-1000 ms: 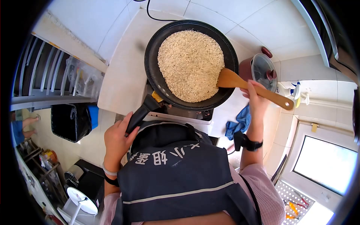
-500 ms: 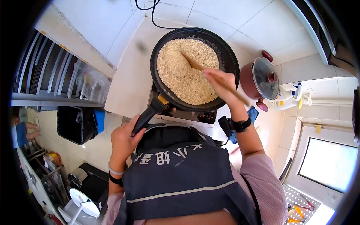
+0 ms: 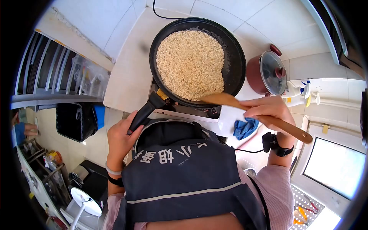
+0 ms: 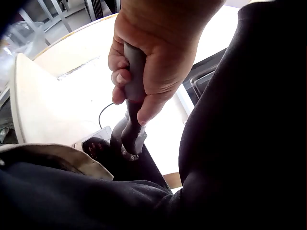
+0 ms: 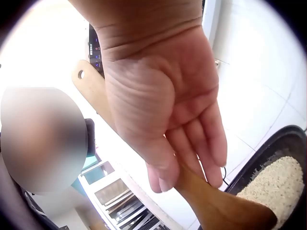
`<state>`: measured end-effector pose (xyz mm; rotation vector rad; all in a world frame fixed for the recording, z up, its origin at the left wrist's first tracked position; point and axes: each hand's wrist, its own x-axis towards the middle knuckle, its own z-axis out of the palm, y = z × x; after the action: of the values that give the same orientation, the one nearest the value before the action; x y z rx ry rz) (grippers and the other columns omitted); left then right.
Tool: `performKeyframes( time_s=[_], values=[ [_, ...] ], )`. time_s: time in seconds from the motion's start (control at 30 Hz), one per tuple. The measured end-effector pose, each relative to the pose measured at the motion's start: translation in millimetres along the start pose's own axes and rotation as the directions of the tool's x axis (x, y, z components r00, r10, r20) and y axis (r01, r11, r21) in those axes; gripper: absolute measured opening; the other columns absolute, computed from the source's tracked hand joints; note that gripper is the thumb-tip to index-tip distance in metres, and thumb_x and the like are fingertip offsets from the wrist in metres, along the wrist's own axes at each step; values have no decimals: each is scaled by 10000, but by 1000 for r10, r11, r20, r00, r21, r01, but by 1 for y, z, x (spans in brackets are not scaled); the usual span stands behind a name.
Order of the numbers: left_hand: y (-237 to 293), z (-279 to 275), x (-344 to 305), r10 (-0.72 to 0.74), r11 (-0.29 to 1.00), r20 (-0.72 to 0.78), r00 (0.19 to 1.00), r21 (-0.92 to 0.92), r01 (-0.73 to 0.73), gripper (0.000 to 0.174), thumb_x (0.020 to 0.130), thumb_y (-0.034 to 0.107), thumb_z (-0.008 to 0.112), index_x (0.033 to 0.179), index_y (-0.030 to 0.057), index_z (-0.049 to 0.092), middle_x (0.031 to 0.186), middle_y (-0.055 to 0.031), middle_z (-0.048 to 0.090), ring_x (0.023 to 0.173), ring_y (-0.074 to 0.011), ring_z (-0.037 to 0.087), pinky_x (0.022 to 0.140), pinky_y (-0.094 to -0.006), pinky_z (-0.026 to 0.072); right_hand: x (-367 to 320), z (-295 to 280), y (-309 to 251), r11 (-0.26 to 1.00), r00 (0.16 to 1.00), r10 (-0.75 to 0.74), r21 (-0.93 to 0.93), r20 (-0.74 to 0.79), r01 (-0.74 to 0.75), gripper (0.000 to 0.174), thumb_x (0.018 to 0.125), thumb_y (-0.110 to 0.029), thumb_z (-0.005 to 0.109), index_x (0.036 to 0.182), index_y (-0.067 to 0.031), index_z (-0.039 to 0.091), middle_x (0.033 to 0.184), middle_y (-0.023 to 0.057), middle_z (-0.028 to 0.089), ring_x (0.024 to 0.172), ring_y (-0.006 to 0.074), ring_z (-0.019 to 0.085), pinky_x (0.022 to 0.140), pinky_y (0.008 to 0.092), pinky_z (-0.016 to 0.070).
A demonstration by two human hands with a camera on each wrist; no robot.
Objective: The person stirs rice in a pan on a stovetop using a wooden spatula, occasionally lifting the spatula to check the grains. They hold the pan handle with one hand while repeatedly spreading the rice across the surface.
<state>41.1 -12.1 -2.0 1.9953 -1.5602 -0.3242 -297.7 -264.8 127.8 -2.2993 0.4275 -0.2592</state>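
A black frying pan [image 3: 234, 73] on the cooktop holds a broad bed of pale, oat-like grains [image 3: 189, 63]. My left hand [image 3: 122, 134] grips the pan's black handle [image 3: 145, 112]; the left wrist view shows the fingers [image 4: 121, 76] curled round it. In my right hand [image 3: 270, 111] is a wooden spatula [image 3: 291, 129], pinched between thumb and fingers partway along its handle. Its blade lies over the pan's near right rim, at the edge of the grains. From the right wrist, the blade [image 5: 230, 211] overlaps the pan's edge.
A dark red lidded pot [image 3: 257, 74] stands right of the pan, with spray bottles [image 3: 301, 92] beyond it. A blue cloth [image 3: 245, 127] lies on the counter below the pot. At left are a black-lined bin [image 3: 74, 120] and a rack [image 3: 46, 73].
The spatula went from the grains' right edge into their middle, then back out to the near right rim. The grains are spread flatter and farther left. My left hand keeps hold of the handle.
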Motion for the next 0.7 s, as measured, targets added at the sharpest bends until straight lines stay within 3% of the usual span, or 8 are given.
performKeyframes(
  time_s=[0.03, 0.07, 0.3, 0.43, 0.53, 0.6, 0.63, 0.7],
  values=[
    [0, 0, 0, -5, 1000, 4, 1000, 0, 5, 510, 749, 140, 803, 1234, 82, 658, 688, -95, 596, 548, -214, 542, 527, -314, 429, 1, 1, 2, 999, 997, 14, 40, 76, -17, 159, 787, -56, 689, 934, -20, 737, 1021, 195, 717, 800, 323, 713, 707, 344, 551],
    [0, 0, 0, -7, 1000, 4, 1000, 0, 7, 510, 749, 140, 803, 1234, 82, 658, 688, -95, 596, 548, -214, 542, 527, -314, 429, 10, 11, 10, 993, 993, -107, -42, 49, 109, 137, 776, -59, 730, 910, -28, 728, 1013, 182, 725, 748, 307, 718, 648, 313, 548],
    [-1, 2, 0, -21, 1000, -18, 1000, -1, 21, 489, 734, 153, 811, 1201, 104, 677, 661, -82, 584, 555, -249, 569, 527, -346, 450, 69, 66, 37, 942, 965, -253, -245, -72, 229, 131, 786, -24, 716, 917, -30, 717, 981, 154, 731, 766, 310, 716, 647, 331, 566],
    [-1, 3, -2, -20, 999, -30, 999, -30, 19, 486, 733, 160, 813, 1198, 108, 679, 661, -75, 582, 554, -250, 569, 524, -346, 450, 92, 82, 79, 925, 905, -294, -330, -306, 189, 109, 829, 6, 700, 933, -20, 715, 951, 147, 733, 788, 250, 727, 670, 299, 564],
    [-2, 5, -2, -19, 999, -45, 999, -39, 17, 495, 732, 168, 816, 1203, 113, 676, 662, -72, 582, 555, -251, 570, 523, -347, 450, 98, 80, 96, 979, 849, -103, -204, -518, -6, 125, 832, -20, 702, 955, -41, 712, 855, 132, 723, 699, 214, 718, 606, 284, 553],
    [-2, 4, -2, -16, 1000, -45, 999, -24, 15, 494, 733, 175, 815, 1204, 114, 676, 664, -72, 584, 556, -250, 572, 522, -347, 450, 92, 76, 107, 965, 773, 155, -73, -615, -251, 120, 908, -67, 678, 1012, -14, 704, 915, 76, 734, 842, 137, 718, 673, 261, 566],
    [-2, 4, -2, -16, 1000, -39, 999, -9, 16, 494, 735, 181, 815, 1204, 116, 675, 666, -71, 585, 557, -249, 574, 521, -348, 450, 88, 76, 113, 966, 776, 151, -76, -612, -247, 120, 908, -67, 678, 1012, -14, 704, 915, 76, 734, 842, 137, 718, 673, 261, 566],
    [-2, 3, -2, -13, 1000, -43, 999, -3, 13, 493, 737, 187, 814, 1204, 117, 675, 666, -70, 585, 558, -245, 576, 519, -347, 449, 80, 71, 122, 931, 633, 354, 328, -689, -163, 181, 934, -91, 657, 1084, 11, 661, 961, 92, 712, 860, 166, 719, 671, 239, 571]
  ],
)
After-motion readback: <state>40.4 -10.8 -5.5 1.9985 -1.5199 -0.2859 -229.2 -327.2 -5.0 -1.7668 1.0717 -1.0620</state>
